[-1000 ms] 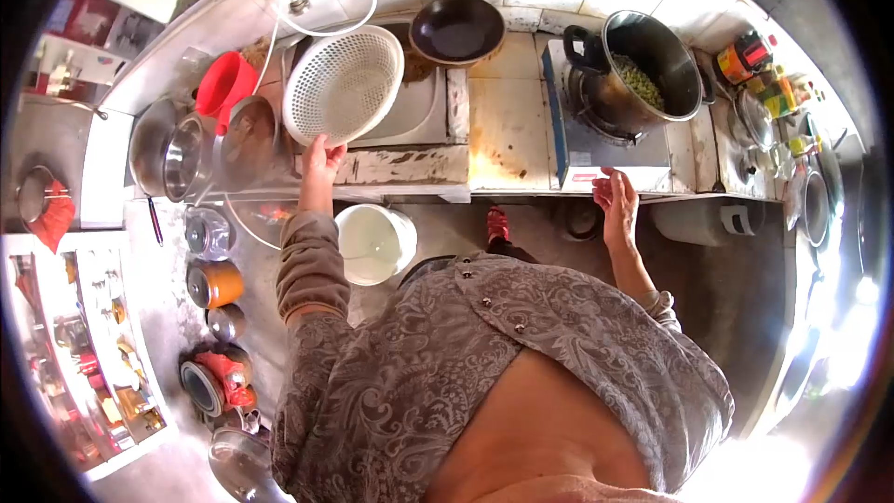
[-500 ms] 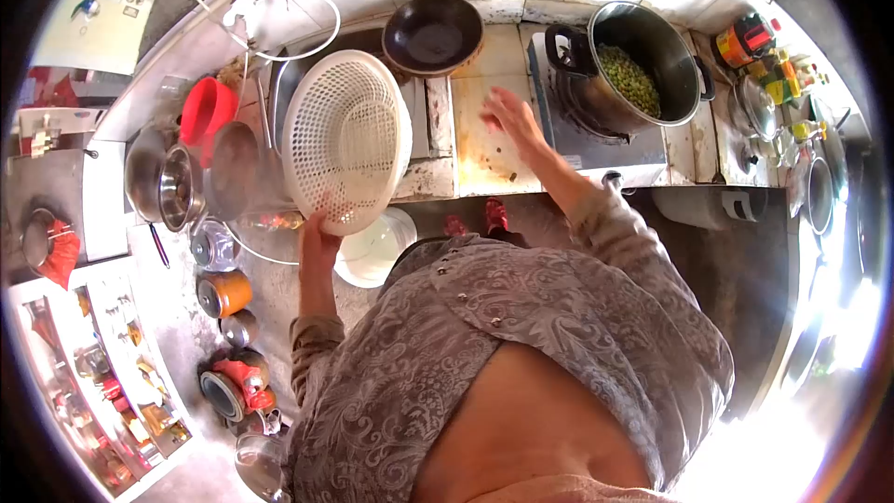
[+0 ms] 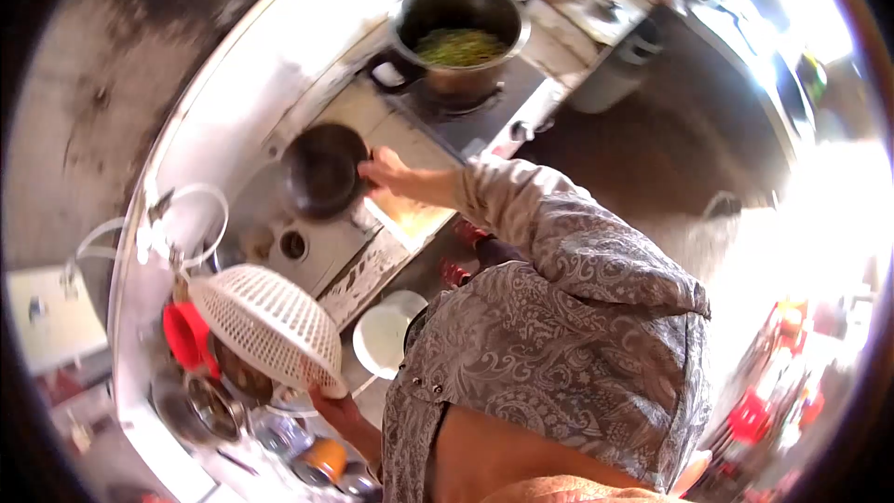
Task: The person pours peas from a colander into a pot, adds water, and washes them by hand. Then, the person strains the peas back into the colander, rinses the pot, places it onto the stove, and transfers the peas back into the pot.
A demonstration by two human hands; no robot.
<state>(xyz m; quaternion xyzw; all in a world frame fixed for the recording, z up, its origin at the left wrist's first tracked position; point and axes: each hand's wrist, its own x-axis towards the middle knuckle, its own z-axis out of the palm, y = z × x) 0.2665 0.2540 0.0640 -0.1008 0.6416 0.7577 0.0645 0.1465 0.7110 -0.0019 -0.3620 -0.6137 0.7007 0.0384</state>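
Note:
My left hand (image 3: 333,402) is closed on the rim of a white perforated colander (image 3: 270,319), which is tilted on its side over the left end of the counter. My right hand (image 3: 384,170) is at the right edge of a dark round pan (image 3: 324,171), its fingers closed on that edge. The pan lies near the sink (image 3: 317,256), whose drain hole shows. Up and to the right, a large metal pot (image 3: 463,33) with green pieces inside stands on a stove (image 3: 484,116).
A white bucket (image 3: 380,340) stands on the floor below the counter. Beside the colander are a red plastic container (image 3: 189,339) and metal bowls (image 3: 212,407). A white hose (image 3: 220,214) loops by the wall. Jars, one orange (image 3: 321,460), stand at the lower left.
The view has turned. My right hand has moved from near the stove front to the dark pan and closed on its edge. The colander, still in my left hand, has tipped over sideways.

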